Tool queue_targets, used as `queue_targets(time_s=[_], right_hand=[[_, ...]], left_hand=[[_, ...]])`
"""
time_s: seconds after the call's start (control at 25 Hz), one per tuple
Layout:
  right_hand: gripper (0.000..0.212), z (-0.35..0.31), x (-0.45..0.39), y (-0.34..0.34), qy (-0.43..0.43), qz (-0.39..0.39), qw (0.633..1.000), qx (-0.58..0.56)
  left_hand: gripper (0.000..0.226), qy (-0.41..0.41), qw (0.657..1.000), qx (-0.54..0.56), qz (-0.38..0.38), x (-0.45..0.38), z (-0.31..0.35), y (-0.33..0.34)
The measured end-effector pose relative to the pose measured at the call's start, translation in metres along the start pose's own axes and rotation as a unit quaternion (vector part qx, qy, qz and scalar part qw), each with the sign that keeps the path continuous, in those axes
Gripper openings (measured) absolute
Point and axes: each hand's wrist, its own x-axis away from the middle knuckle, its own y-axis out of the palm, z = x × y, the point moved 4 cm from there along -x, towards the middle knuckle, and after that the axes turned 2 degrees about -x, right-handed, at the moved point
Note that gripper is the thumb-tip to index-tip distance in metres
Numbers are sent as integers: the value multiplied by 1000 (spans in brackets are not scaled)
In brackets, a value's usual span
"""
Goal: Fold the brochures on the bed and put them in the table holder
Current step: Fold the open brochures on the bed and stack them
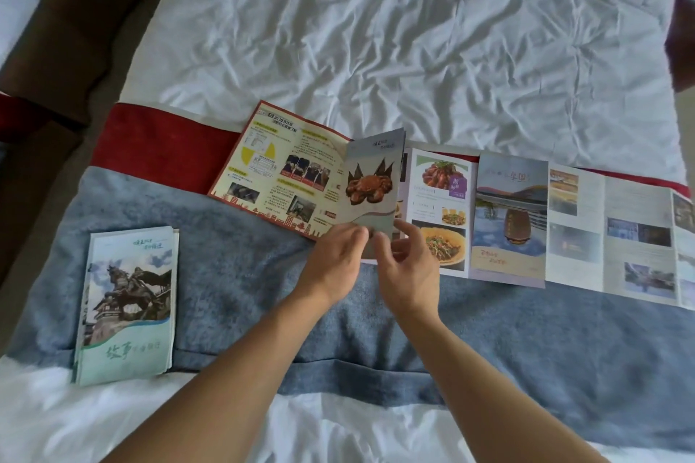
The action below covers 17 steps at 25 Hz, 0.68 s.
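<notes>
both arms are bare up to the picture edge; left hand (336,260) and right hand (408,266) wear nothing.

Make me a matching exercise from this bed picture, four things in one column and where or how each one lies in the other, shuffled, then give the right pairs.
Things
1. horse statue brochure
2. crab brochure
3. yellow brochure
4. lake brochure

States
A. spread open, far right
B. both hands pinch its lower edge
C. folded shut, lying alone at left
D. open flat, partly on the red band

Pairs: 1-C, 2-B, 3-D, 4-A. The left hand and right hand meet at the crab brochure.
</notes>
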Motion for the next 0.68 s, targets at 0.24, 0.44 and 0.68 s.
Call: queue_targets(time_s=[0.24, 0.44, 0.68], right_hand=[[43, 37, -18, -17, 83, 22, 993, 81], [65, 60, -27, -29, 64, 8, 980, 189], [62, 62, -33, -33, 69, -12, 986, 152]], left_hand=[[46, -56, 981, -176, 58, -16, -21, 8], [70, -146, 963, -205, 100, -33, -23, 9], [31, -187, 966, -119, 130, -45, -18, 24]])
